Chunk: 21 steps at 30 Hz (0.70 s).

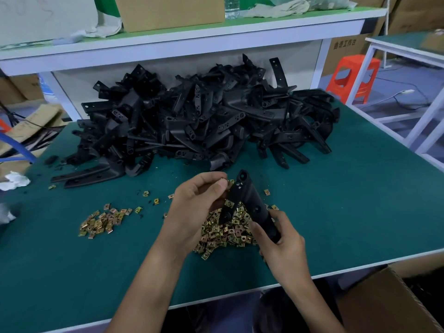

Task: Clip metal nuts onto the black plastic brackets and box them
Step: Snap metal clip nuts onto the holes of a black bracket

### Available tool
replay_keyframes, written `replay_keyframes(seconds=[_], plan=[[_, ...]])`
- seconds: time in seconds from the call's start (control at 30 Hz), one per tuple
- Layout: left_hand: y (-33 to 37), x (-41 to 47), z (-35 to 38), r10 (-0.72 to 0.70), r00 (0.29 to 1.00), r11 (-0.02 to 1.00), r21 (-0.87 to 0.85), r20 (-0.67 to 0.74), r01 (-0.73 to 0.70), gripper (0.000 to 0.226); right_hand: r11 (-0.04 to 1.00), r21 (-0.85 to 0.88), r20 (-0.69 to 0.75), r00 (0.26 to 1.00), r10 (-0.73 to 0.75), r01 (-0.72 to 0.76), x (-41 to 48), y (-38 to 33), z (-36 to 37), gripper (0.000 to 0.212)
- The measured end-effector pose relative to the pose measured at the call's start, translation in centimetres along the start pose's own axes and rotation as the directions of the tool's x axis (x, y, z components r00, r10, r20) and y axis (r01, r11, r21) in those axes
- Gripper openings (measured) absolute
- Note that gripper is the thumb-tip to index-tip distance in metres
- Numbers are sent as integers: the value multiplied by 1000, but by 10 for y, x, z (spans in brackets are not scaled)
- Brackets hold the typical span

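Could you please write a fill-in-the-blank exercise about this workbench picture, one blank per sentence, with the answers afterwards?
1. The right hand grips a black plastic ____.
2. The left hand pinches a small metal ____.
3. The smaller nut pile lies to the ____ of the larger nut pile.
Answers: bracket, nut, left.

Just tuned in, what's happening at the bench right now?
A person's right hand grips a black bracket above the larger heap of metal nuts, while the left hand pinches one nut at the bracket's upper end. A big pile of brackets waits at the back of the green table. A cardboard box stands below the near right edge.
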<state>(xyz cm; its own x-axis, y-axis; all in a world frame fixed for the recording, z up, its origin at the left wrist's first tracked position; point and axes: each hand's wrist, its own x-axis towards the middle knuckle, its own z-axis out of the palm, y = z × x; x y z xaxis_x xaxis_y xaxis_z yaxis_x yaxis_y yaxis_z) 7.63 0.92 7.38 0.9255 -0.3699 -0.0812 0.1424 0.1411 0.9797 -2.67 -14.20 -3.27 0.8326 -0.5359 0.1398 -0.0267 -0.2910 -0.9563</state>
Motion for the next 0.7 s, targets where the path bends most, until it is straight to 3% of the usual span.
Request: replay_keyframes(seconds=[0.23, 0.37, 0.7], plan=[[3, 1, 5, -37, 998, 998, 45, -50, 39, 12, 999, -17, -6, 1000, -27, 27, -1, -3, 0, 37], [5, 3, 5, -9, 996, 985, 173, -94, 25, 7, 998, -41, -15, 999, -41, 40, 0, -1, 1, 40], [17, 1, 7, 19, 1000, 926, 376, -22, -9, 7, 999, -15, -21, 999, -46, 46, -1, -3, 1, 34]])
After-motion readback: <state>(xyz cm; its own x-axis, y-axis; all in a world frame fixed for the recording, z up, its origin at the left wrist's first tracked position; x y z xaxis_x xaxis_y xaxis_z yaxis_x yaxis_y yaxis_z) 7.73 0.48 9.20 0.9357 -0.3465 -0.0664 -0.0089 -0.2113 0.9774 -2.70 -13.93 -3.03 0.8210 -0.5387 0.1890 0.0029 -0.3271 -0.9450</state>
